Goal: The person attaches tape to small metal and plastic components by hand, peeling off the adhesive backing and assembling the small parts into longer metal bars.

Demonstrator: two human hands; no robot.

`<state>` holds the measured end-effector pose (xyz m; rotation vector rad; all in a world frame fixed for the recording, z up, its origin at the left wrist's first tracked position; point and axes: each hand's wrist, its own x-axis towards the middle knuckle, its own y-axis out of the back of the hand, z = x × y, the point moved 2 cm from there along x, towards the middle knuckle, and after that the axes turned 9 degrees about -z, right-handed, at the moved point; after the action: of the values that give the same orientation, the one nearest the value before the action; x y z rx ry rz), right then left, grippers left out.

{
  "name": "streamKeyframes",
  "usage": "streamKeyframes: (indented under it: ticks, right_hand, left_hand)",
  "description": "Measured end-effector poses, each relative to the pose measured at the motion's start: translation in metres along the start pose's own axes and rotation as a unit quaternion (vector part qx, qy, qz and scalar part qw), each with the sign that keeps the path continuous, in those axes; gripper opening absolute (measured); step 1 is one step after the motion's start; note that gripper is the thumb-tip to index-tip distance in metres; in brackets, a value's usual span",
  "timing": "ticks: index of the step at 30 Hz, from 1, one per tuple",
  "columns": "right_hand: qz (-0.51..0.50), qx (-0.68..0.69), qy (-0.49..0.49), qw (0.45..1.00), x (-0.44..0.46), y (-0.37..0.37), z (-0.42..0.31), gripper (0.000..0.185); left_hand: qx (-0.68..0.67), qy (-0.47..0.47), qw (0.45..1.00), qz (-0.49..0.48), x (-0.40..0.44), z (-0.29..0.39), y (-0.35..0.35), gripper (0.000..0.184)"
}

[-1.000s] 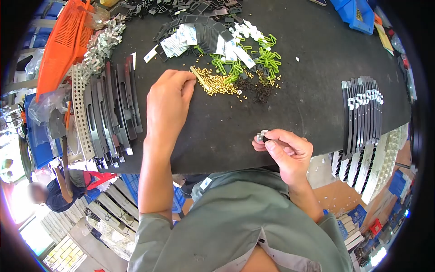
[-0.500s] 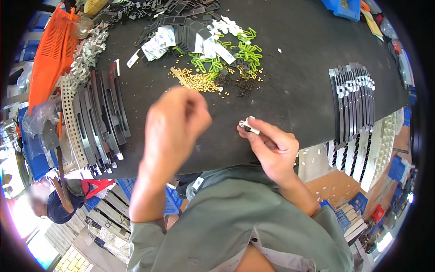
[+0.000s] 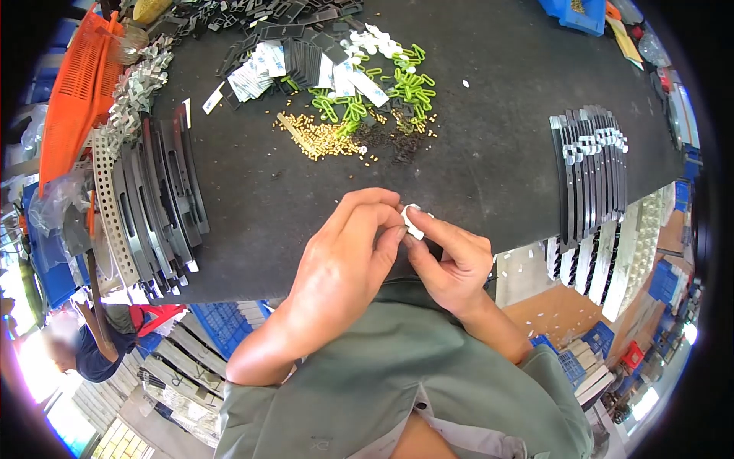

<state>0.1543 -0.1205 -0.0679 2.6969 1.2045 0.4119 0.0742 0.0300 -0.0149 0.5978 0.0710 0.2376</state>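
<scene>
Between my two hands is a small white part (image 3: 414, 222), above the near edge of the black table. My right hand (image 3: 453, 260) pinches it between thumb and fingers. From the left, my left hand (image 3: 344, 249) meets it with thumb and fingertips pressed together; whatever they hold is too small to make out. Beyond the hands lie a pile of small brass pieces (image 3: 317, 139), a heap of tiny dark screws (image 3: 404, 145) and green loop-shaped clips (image 3: 414, 93).
Long dark strips (image 3: 157, 195) lie at the left beside an orange basket (image 3: 76, 96). More strips with white clips (image 3: 589, 172) are at the right. Black plates (image 3: 304, 63) and a blue bin (image 3: 575, 15) are farther back. A person (image 3: 95, 344) is at the lower left.
My left hand has come from the brass pile down and right to the white part. My right hand has shifted slightly left, still holding the part. The camera view has also shifted.
</scene>
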Motion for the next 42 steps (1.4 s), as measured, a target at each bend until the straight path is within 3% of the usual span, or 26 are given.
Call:
streamKeyframes:
  ticks: [2,3,5,8,14,16,18,21,23,25,30,33,36,42]
  right_hand:
    - [0.009,0.029,-0.013,0.999,0.000,-0.003,0.001,0.039]
    - [0.017,0.056,-0.024,0.998,0.000,-0.003,0.002,0.039]
    - [0.017,0.050,-0.007,0.999,-0.001,-0.002,0.006,0.038]
    - [0.010,0.064,0.009,0.998,-0.001,-0.002,0.005,0.034]
    - [-0.004,0.111,-0.024,0.994,0.005,-0.006,0.000,0.024]
    - [0.036,0.286,-0.092,0.953,0.004,-0.011,-0.003,0.024]
    - [0.016,0.328,-0.101,0.939,0.005,-0.009,-0.004,0.022]
    - [0.012,0.473,-0.229,0.851,0.007,-0.016,-0.010,0.023]
    - [0.018,0.514,-0.258,0.818,0.009,-0.020,-0.016,0.023]
    - [-0.013,0.588,-0.267,0.763,0.008,-0.021,-0.017,0.023]
    - [-0.037,0.565,-0.249,0.786,0.008,-0.022,-0.017,0.024]
    - [-0.030,0.547,-0.271,0.791,0.014,-0.023,-0.023,0.024]
    - [-0.044,0.537,-0.259,0.801,0.010,-0.026,-0.024,0.022]
    - [-0.079,0.457,-0.276,0.842,0.010,-0.023,-0.020,0.029]
  left_hand:
    - [-0.049,0.103,0.993,-0.015,-0.005,0.003,0.006,0.010]
    - [-0.050,0.104,0.993,-0.016,-0.008,0.002,0.007,0.010]
    - [0.039,0.136,0.990,0.026,-0.018,-0.008,0.014,0.011]
    - [0.185,0.095,0.976,0.065,-0.033,-0.038,0.011,0.011]
    - [0.161,0.083,0.981,0.072,-0.035,-0.041,0.011,0.013]
    - [0.168,0.087,0.979,0.071,-0.035,-0.043,0.010,0.013]
    - [0.174,0.088,0.978,0.070,-0.034,-0.041,0.008,0.013]
    - [0.111,0.089,0.988,0.067,-0.032,-0.031,0.000,0.014]
    - [0.060,-0.014,0.983,0.174,-0.031,-0.018,-0.007,0.015]
    - [0.083,-0.047,0.976,0.195,-0.028,-0.014,-0.017,0.018]
    - [0.110,-0.076,0.966,0.220,-0.026,-0.019,-0.024,0.021]
    - [0.008,-0.072,0.972,0.225,-0.028,-0.025,-0.020,0.020]
    - [-0.037,-0.041,0.988,0.146,-0.029,-0.026,-0.011,0.023]
    - [-0.073,-0.032,0.987,0.137,-0.035,-0.020,0.004,0.024]
